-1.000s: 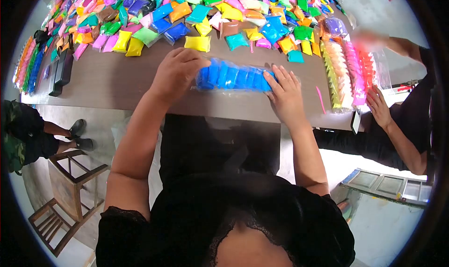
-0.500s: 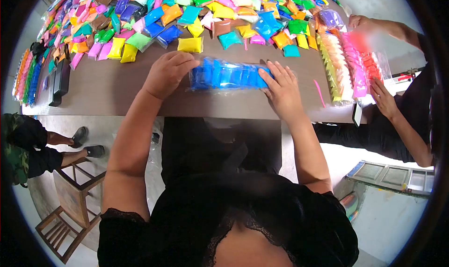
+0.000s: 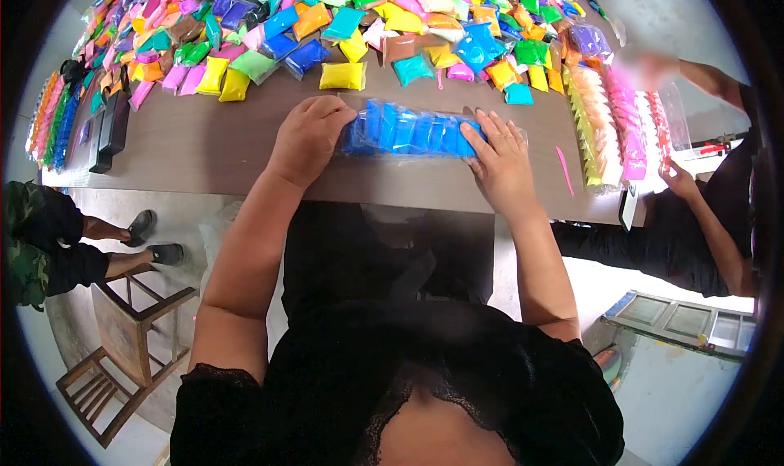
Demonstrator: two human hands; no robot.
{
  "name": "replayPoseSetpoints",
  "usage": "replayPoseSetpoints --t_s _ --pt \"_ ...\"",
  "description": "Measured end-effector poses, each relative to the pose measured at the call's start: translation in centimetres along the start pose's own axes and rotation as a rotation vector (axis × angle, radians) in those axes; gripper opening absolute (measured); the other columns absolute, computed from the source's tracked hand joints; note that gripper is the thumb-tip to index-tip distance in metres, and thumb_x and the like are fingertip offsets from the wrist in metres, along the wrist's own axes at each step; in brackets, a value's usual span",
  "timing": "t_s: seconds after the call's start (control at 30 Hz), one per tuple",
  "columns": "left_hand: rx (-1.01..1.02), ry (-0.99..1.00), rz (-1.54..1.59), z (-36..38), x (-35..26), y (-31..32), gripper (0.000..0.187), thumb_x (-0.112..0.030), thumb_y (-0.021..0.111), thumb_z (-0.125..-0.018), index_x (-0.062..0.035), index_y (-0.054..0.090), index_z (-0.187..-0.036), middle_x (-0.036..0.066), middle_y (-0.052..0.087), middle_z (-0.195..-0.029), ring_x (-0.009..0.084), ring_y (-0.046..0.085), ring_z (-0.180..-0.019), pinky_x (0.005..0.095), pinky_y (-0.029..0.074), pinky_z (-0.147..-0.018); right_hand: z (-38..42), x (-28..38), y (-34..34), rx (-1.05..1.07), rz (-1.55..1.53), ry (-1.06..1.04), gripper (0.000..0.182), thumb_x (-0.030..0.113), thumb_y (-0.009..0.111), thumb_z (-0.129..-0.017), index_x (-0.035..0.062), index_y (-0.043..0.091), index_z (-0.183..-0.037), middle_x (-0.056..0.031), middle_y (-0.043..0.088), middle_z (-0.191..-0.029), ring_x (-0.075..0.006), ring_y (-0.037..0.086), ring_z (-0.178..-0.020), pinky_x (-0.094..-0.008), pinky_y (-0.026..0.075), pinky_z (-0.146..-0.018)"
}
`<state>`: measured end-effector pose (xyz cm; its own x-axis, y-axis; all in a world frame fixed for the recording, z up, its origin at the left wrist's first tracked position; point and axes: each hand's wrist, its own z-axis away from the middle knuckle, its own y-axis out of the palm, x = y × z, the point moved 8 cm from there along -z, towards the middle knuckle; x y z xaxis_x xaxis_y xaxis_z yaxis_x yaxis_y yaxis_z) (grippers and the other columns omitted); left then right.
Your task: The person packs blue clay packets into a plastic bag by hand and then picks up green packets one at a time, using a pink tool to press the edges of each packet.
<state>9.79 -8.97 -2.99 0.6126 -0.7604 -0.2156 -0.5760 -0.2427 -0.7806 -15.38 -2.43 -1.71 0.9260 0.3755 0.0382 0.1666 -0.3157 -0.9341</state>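
- Directions run from the blue packets as the clock's centre, with 12 away from the wearer.
- The clear bag [image 3: 408, 131] of blue packets lies flat on the brown table [image 3: 220, 151], near the edge at 6 o'clock, between both hands.
- At 9 o'clock the left hand [image 3: 314, 137] has its fingers bent together, pinching the clear plastic at that end.
- At 3 o'clock the right hand [image 3: 501, 151] rests on the other end, fingers spread and palm down, clasping nothing.
- A yellow packet [image 3: 343, 76] lies just beside the bag at 10 o'clock.
- A heap of coloured packets [image 3: 327, 25] spreads from 10 to 2 o'clock.
- A thin pink stick [image 3: 564, 170] lies between 3 and 4 o'clock.
- Farther out at 3 o'clock stand bagged rows [image 3: 596, 127], with a co-worker's hand [image 3: 679, 180] near them.
- At 9 o'clock, well apart, sits a black case [image 3: 109, 133].
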Motion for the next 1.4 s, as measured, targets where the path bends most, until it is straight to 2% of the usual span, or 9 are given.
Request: replayPoseSetpoints --t_s 0.07,0.2,0.37,0.57,0.8,0.9,1.07,1.2,1.4 --pt "0.022 -0.237 0.043 0.2 0.4 -0.1 0.027 -0.003 0.059 -0.083 -0.0060 0.071 -0.108 0.009 0.065 -0.104 0.0300 0.064 -0.099 0.0389 0.051 -0.089 0.0 -0.1 0.1 -0.008 0.001 -0.009 0.061 0.011 0.077 -0.076 0.0226 0.058 -0.133 -0.0090 0.052 -0.142 -0.0305 0.046 -0.134 -0.0501 0.036 -0.112" --pt "0.119 -0.431 0.183 0.8 0.9 0.5 0.026 -0.007 0.059 -0.086 -0.0013 0.070 -0.108 0.013 0.065 -0.106 0.0328 0.063 -0.100 0.0416 0.050 -0.089 0.2 -0.1 0.1 -0.022 0.006 -0.019 0.061 0.012 0.077 -0.077 0.0226 0.057 -0.134 -0.0094 0.051 -0.142 -0.0308 0.047 -0.134 -0.0499 0.036 -0.112" --pt "0.112 -0.629 0.324 0.2 -1.1 -0.1 0.042 -0.031 0.069 -0.087 0.0000 0.067 -0.114 0.018 0.064 -0.114 0.0341 0.063 -0.103 0.0408 0.049 -0.092 0.4 -0.1 0.2 -0.027 -0.001 -0.023 0.062 0.011 0.076 -0.077 0.0222 0.056 -0.135 -0.0106 0.051 -0.142 -0.0311 0.047 -0.134 -0.0501 0.035 -0.111" --pt "0.039 -0.419 0.144 -0.5 -3.5 0.2 0.062 -0.046 0.074 -0.081 0.0025 0.065 -0.119 0.019 0.062 -0.119 0.0353 0.059 -0.111 0.0416 0.047 -0.096 0.3 -0.2 0.1 -0.036 -0.020 -0.016 0.061 0.013 0.075 -0.079 0.0221 0.055 -0.135 -0.0115 0.052 -0.141 -0.0321 0.046 -0.134 -0.0501 0.035 -0.111" --pt "0.062 -0.379 -0.093 0.7 -2.9 -0.2 0.062 -0.048 0.076 -0.078 -0.0038 0.067 -0.120 0.017 0.062 -0.118 0.0335 0.058 -0.112 0.0448 0.042 -0.101 0.2 -0.2 -0.2 -0.038 -0.026 -0.027 0.058 0.015 0.075 -0.080 0.0210 0.056 -0.134 -0.0119 0.053 -0.140 -0.0333 0.047 -0.133 -0.0507 0.035 -0.111" --pt "0.071 -0.410 -0.027 1.5 -2.0 -0.2 0.064 -0.047 0.078 -0.077 -0.0058 0.064 -0.125 0.016 0.061 -0.120 0.0342 0.058 -0.112 0.0453 0.043 -0.099 0.1 -0.1 -0.2 -0.045 -0.021 -0.031 0.058 0.016 0.077 -0.079 0.0197 0.057 -0.133 -0.0121 0.053 -0.140 -0.0338 0.047 -0.133 -0.0514 0.035 -0.111" --pt "-0.030 -0.697 0.567 2.5 -0.7 0.7 0.093 -0.032 0.084 -0.075 -0.0043 0.034 -0.149 0.016 0.061 -0.120 0.0266 0.060 -0.111 0.0395 0.047 -0.098 -0.8 0.6 -1.9 0.010 0.012 -0.062 0.058 0.026 0.079 -0.077 0.0167 0.061 -0.131 -0.0128 0.053 -0.140 -0.0354 0.047 -0.132 -0.0512 0.034 -0.111" --pt "-0.127 -0.714 0.648 2.3 -0.8 1.5 0.103 -0.034 0.085 -0.070 0.0021 0.029 -0.148 0.018 0.062 -0.115 0.0311 0.062 -0.105 0.0396 0.049 -0.093 -1.9 0.6 -2.5 -0.015 -0.093 -0.096 0.050 0.034 0.078 -0.077 0.0110 0.068 -0.120 -0.0147 0.056 -0.136 -0.0370 0.047 -0.132 -0.0497 0.036 -0.109" --pt "-0.085 -0.784 0.518 1.8 -0.5 1.9 0.110 -0.033 0.085 -0.069 0.0047 0.022 -0.150 0.019 0.061 -0.113 0.0313 0.062 -0.105 0.0396 0.048 -0.094 -5.7 2.5 -3.4 -0.141 -0.257 -0.094 0.035 0.029 0.077 -0.079 0.0081 0.072 -0.107 -0.0146 0.063 -0.124 -0.0359 0.054 -0.122 -0.0487 0.041 -0.103"
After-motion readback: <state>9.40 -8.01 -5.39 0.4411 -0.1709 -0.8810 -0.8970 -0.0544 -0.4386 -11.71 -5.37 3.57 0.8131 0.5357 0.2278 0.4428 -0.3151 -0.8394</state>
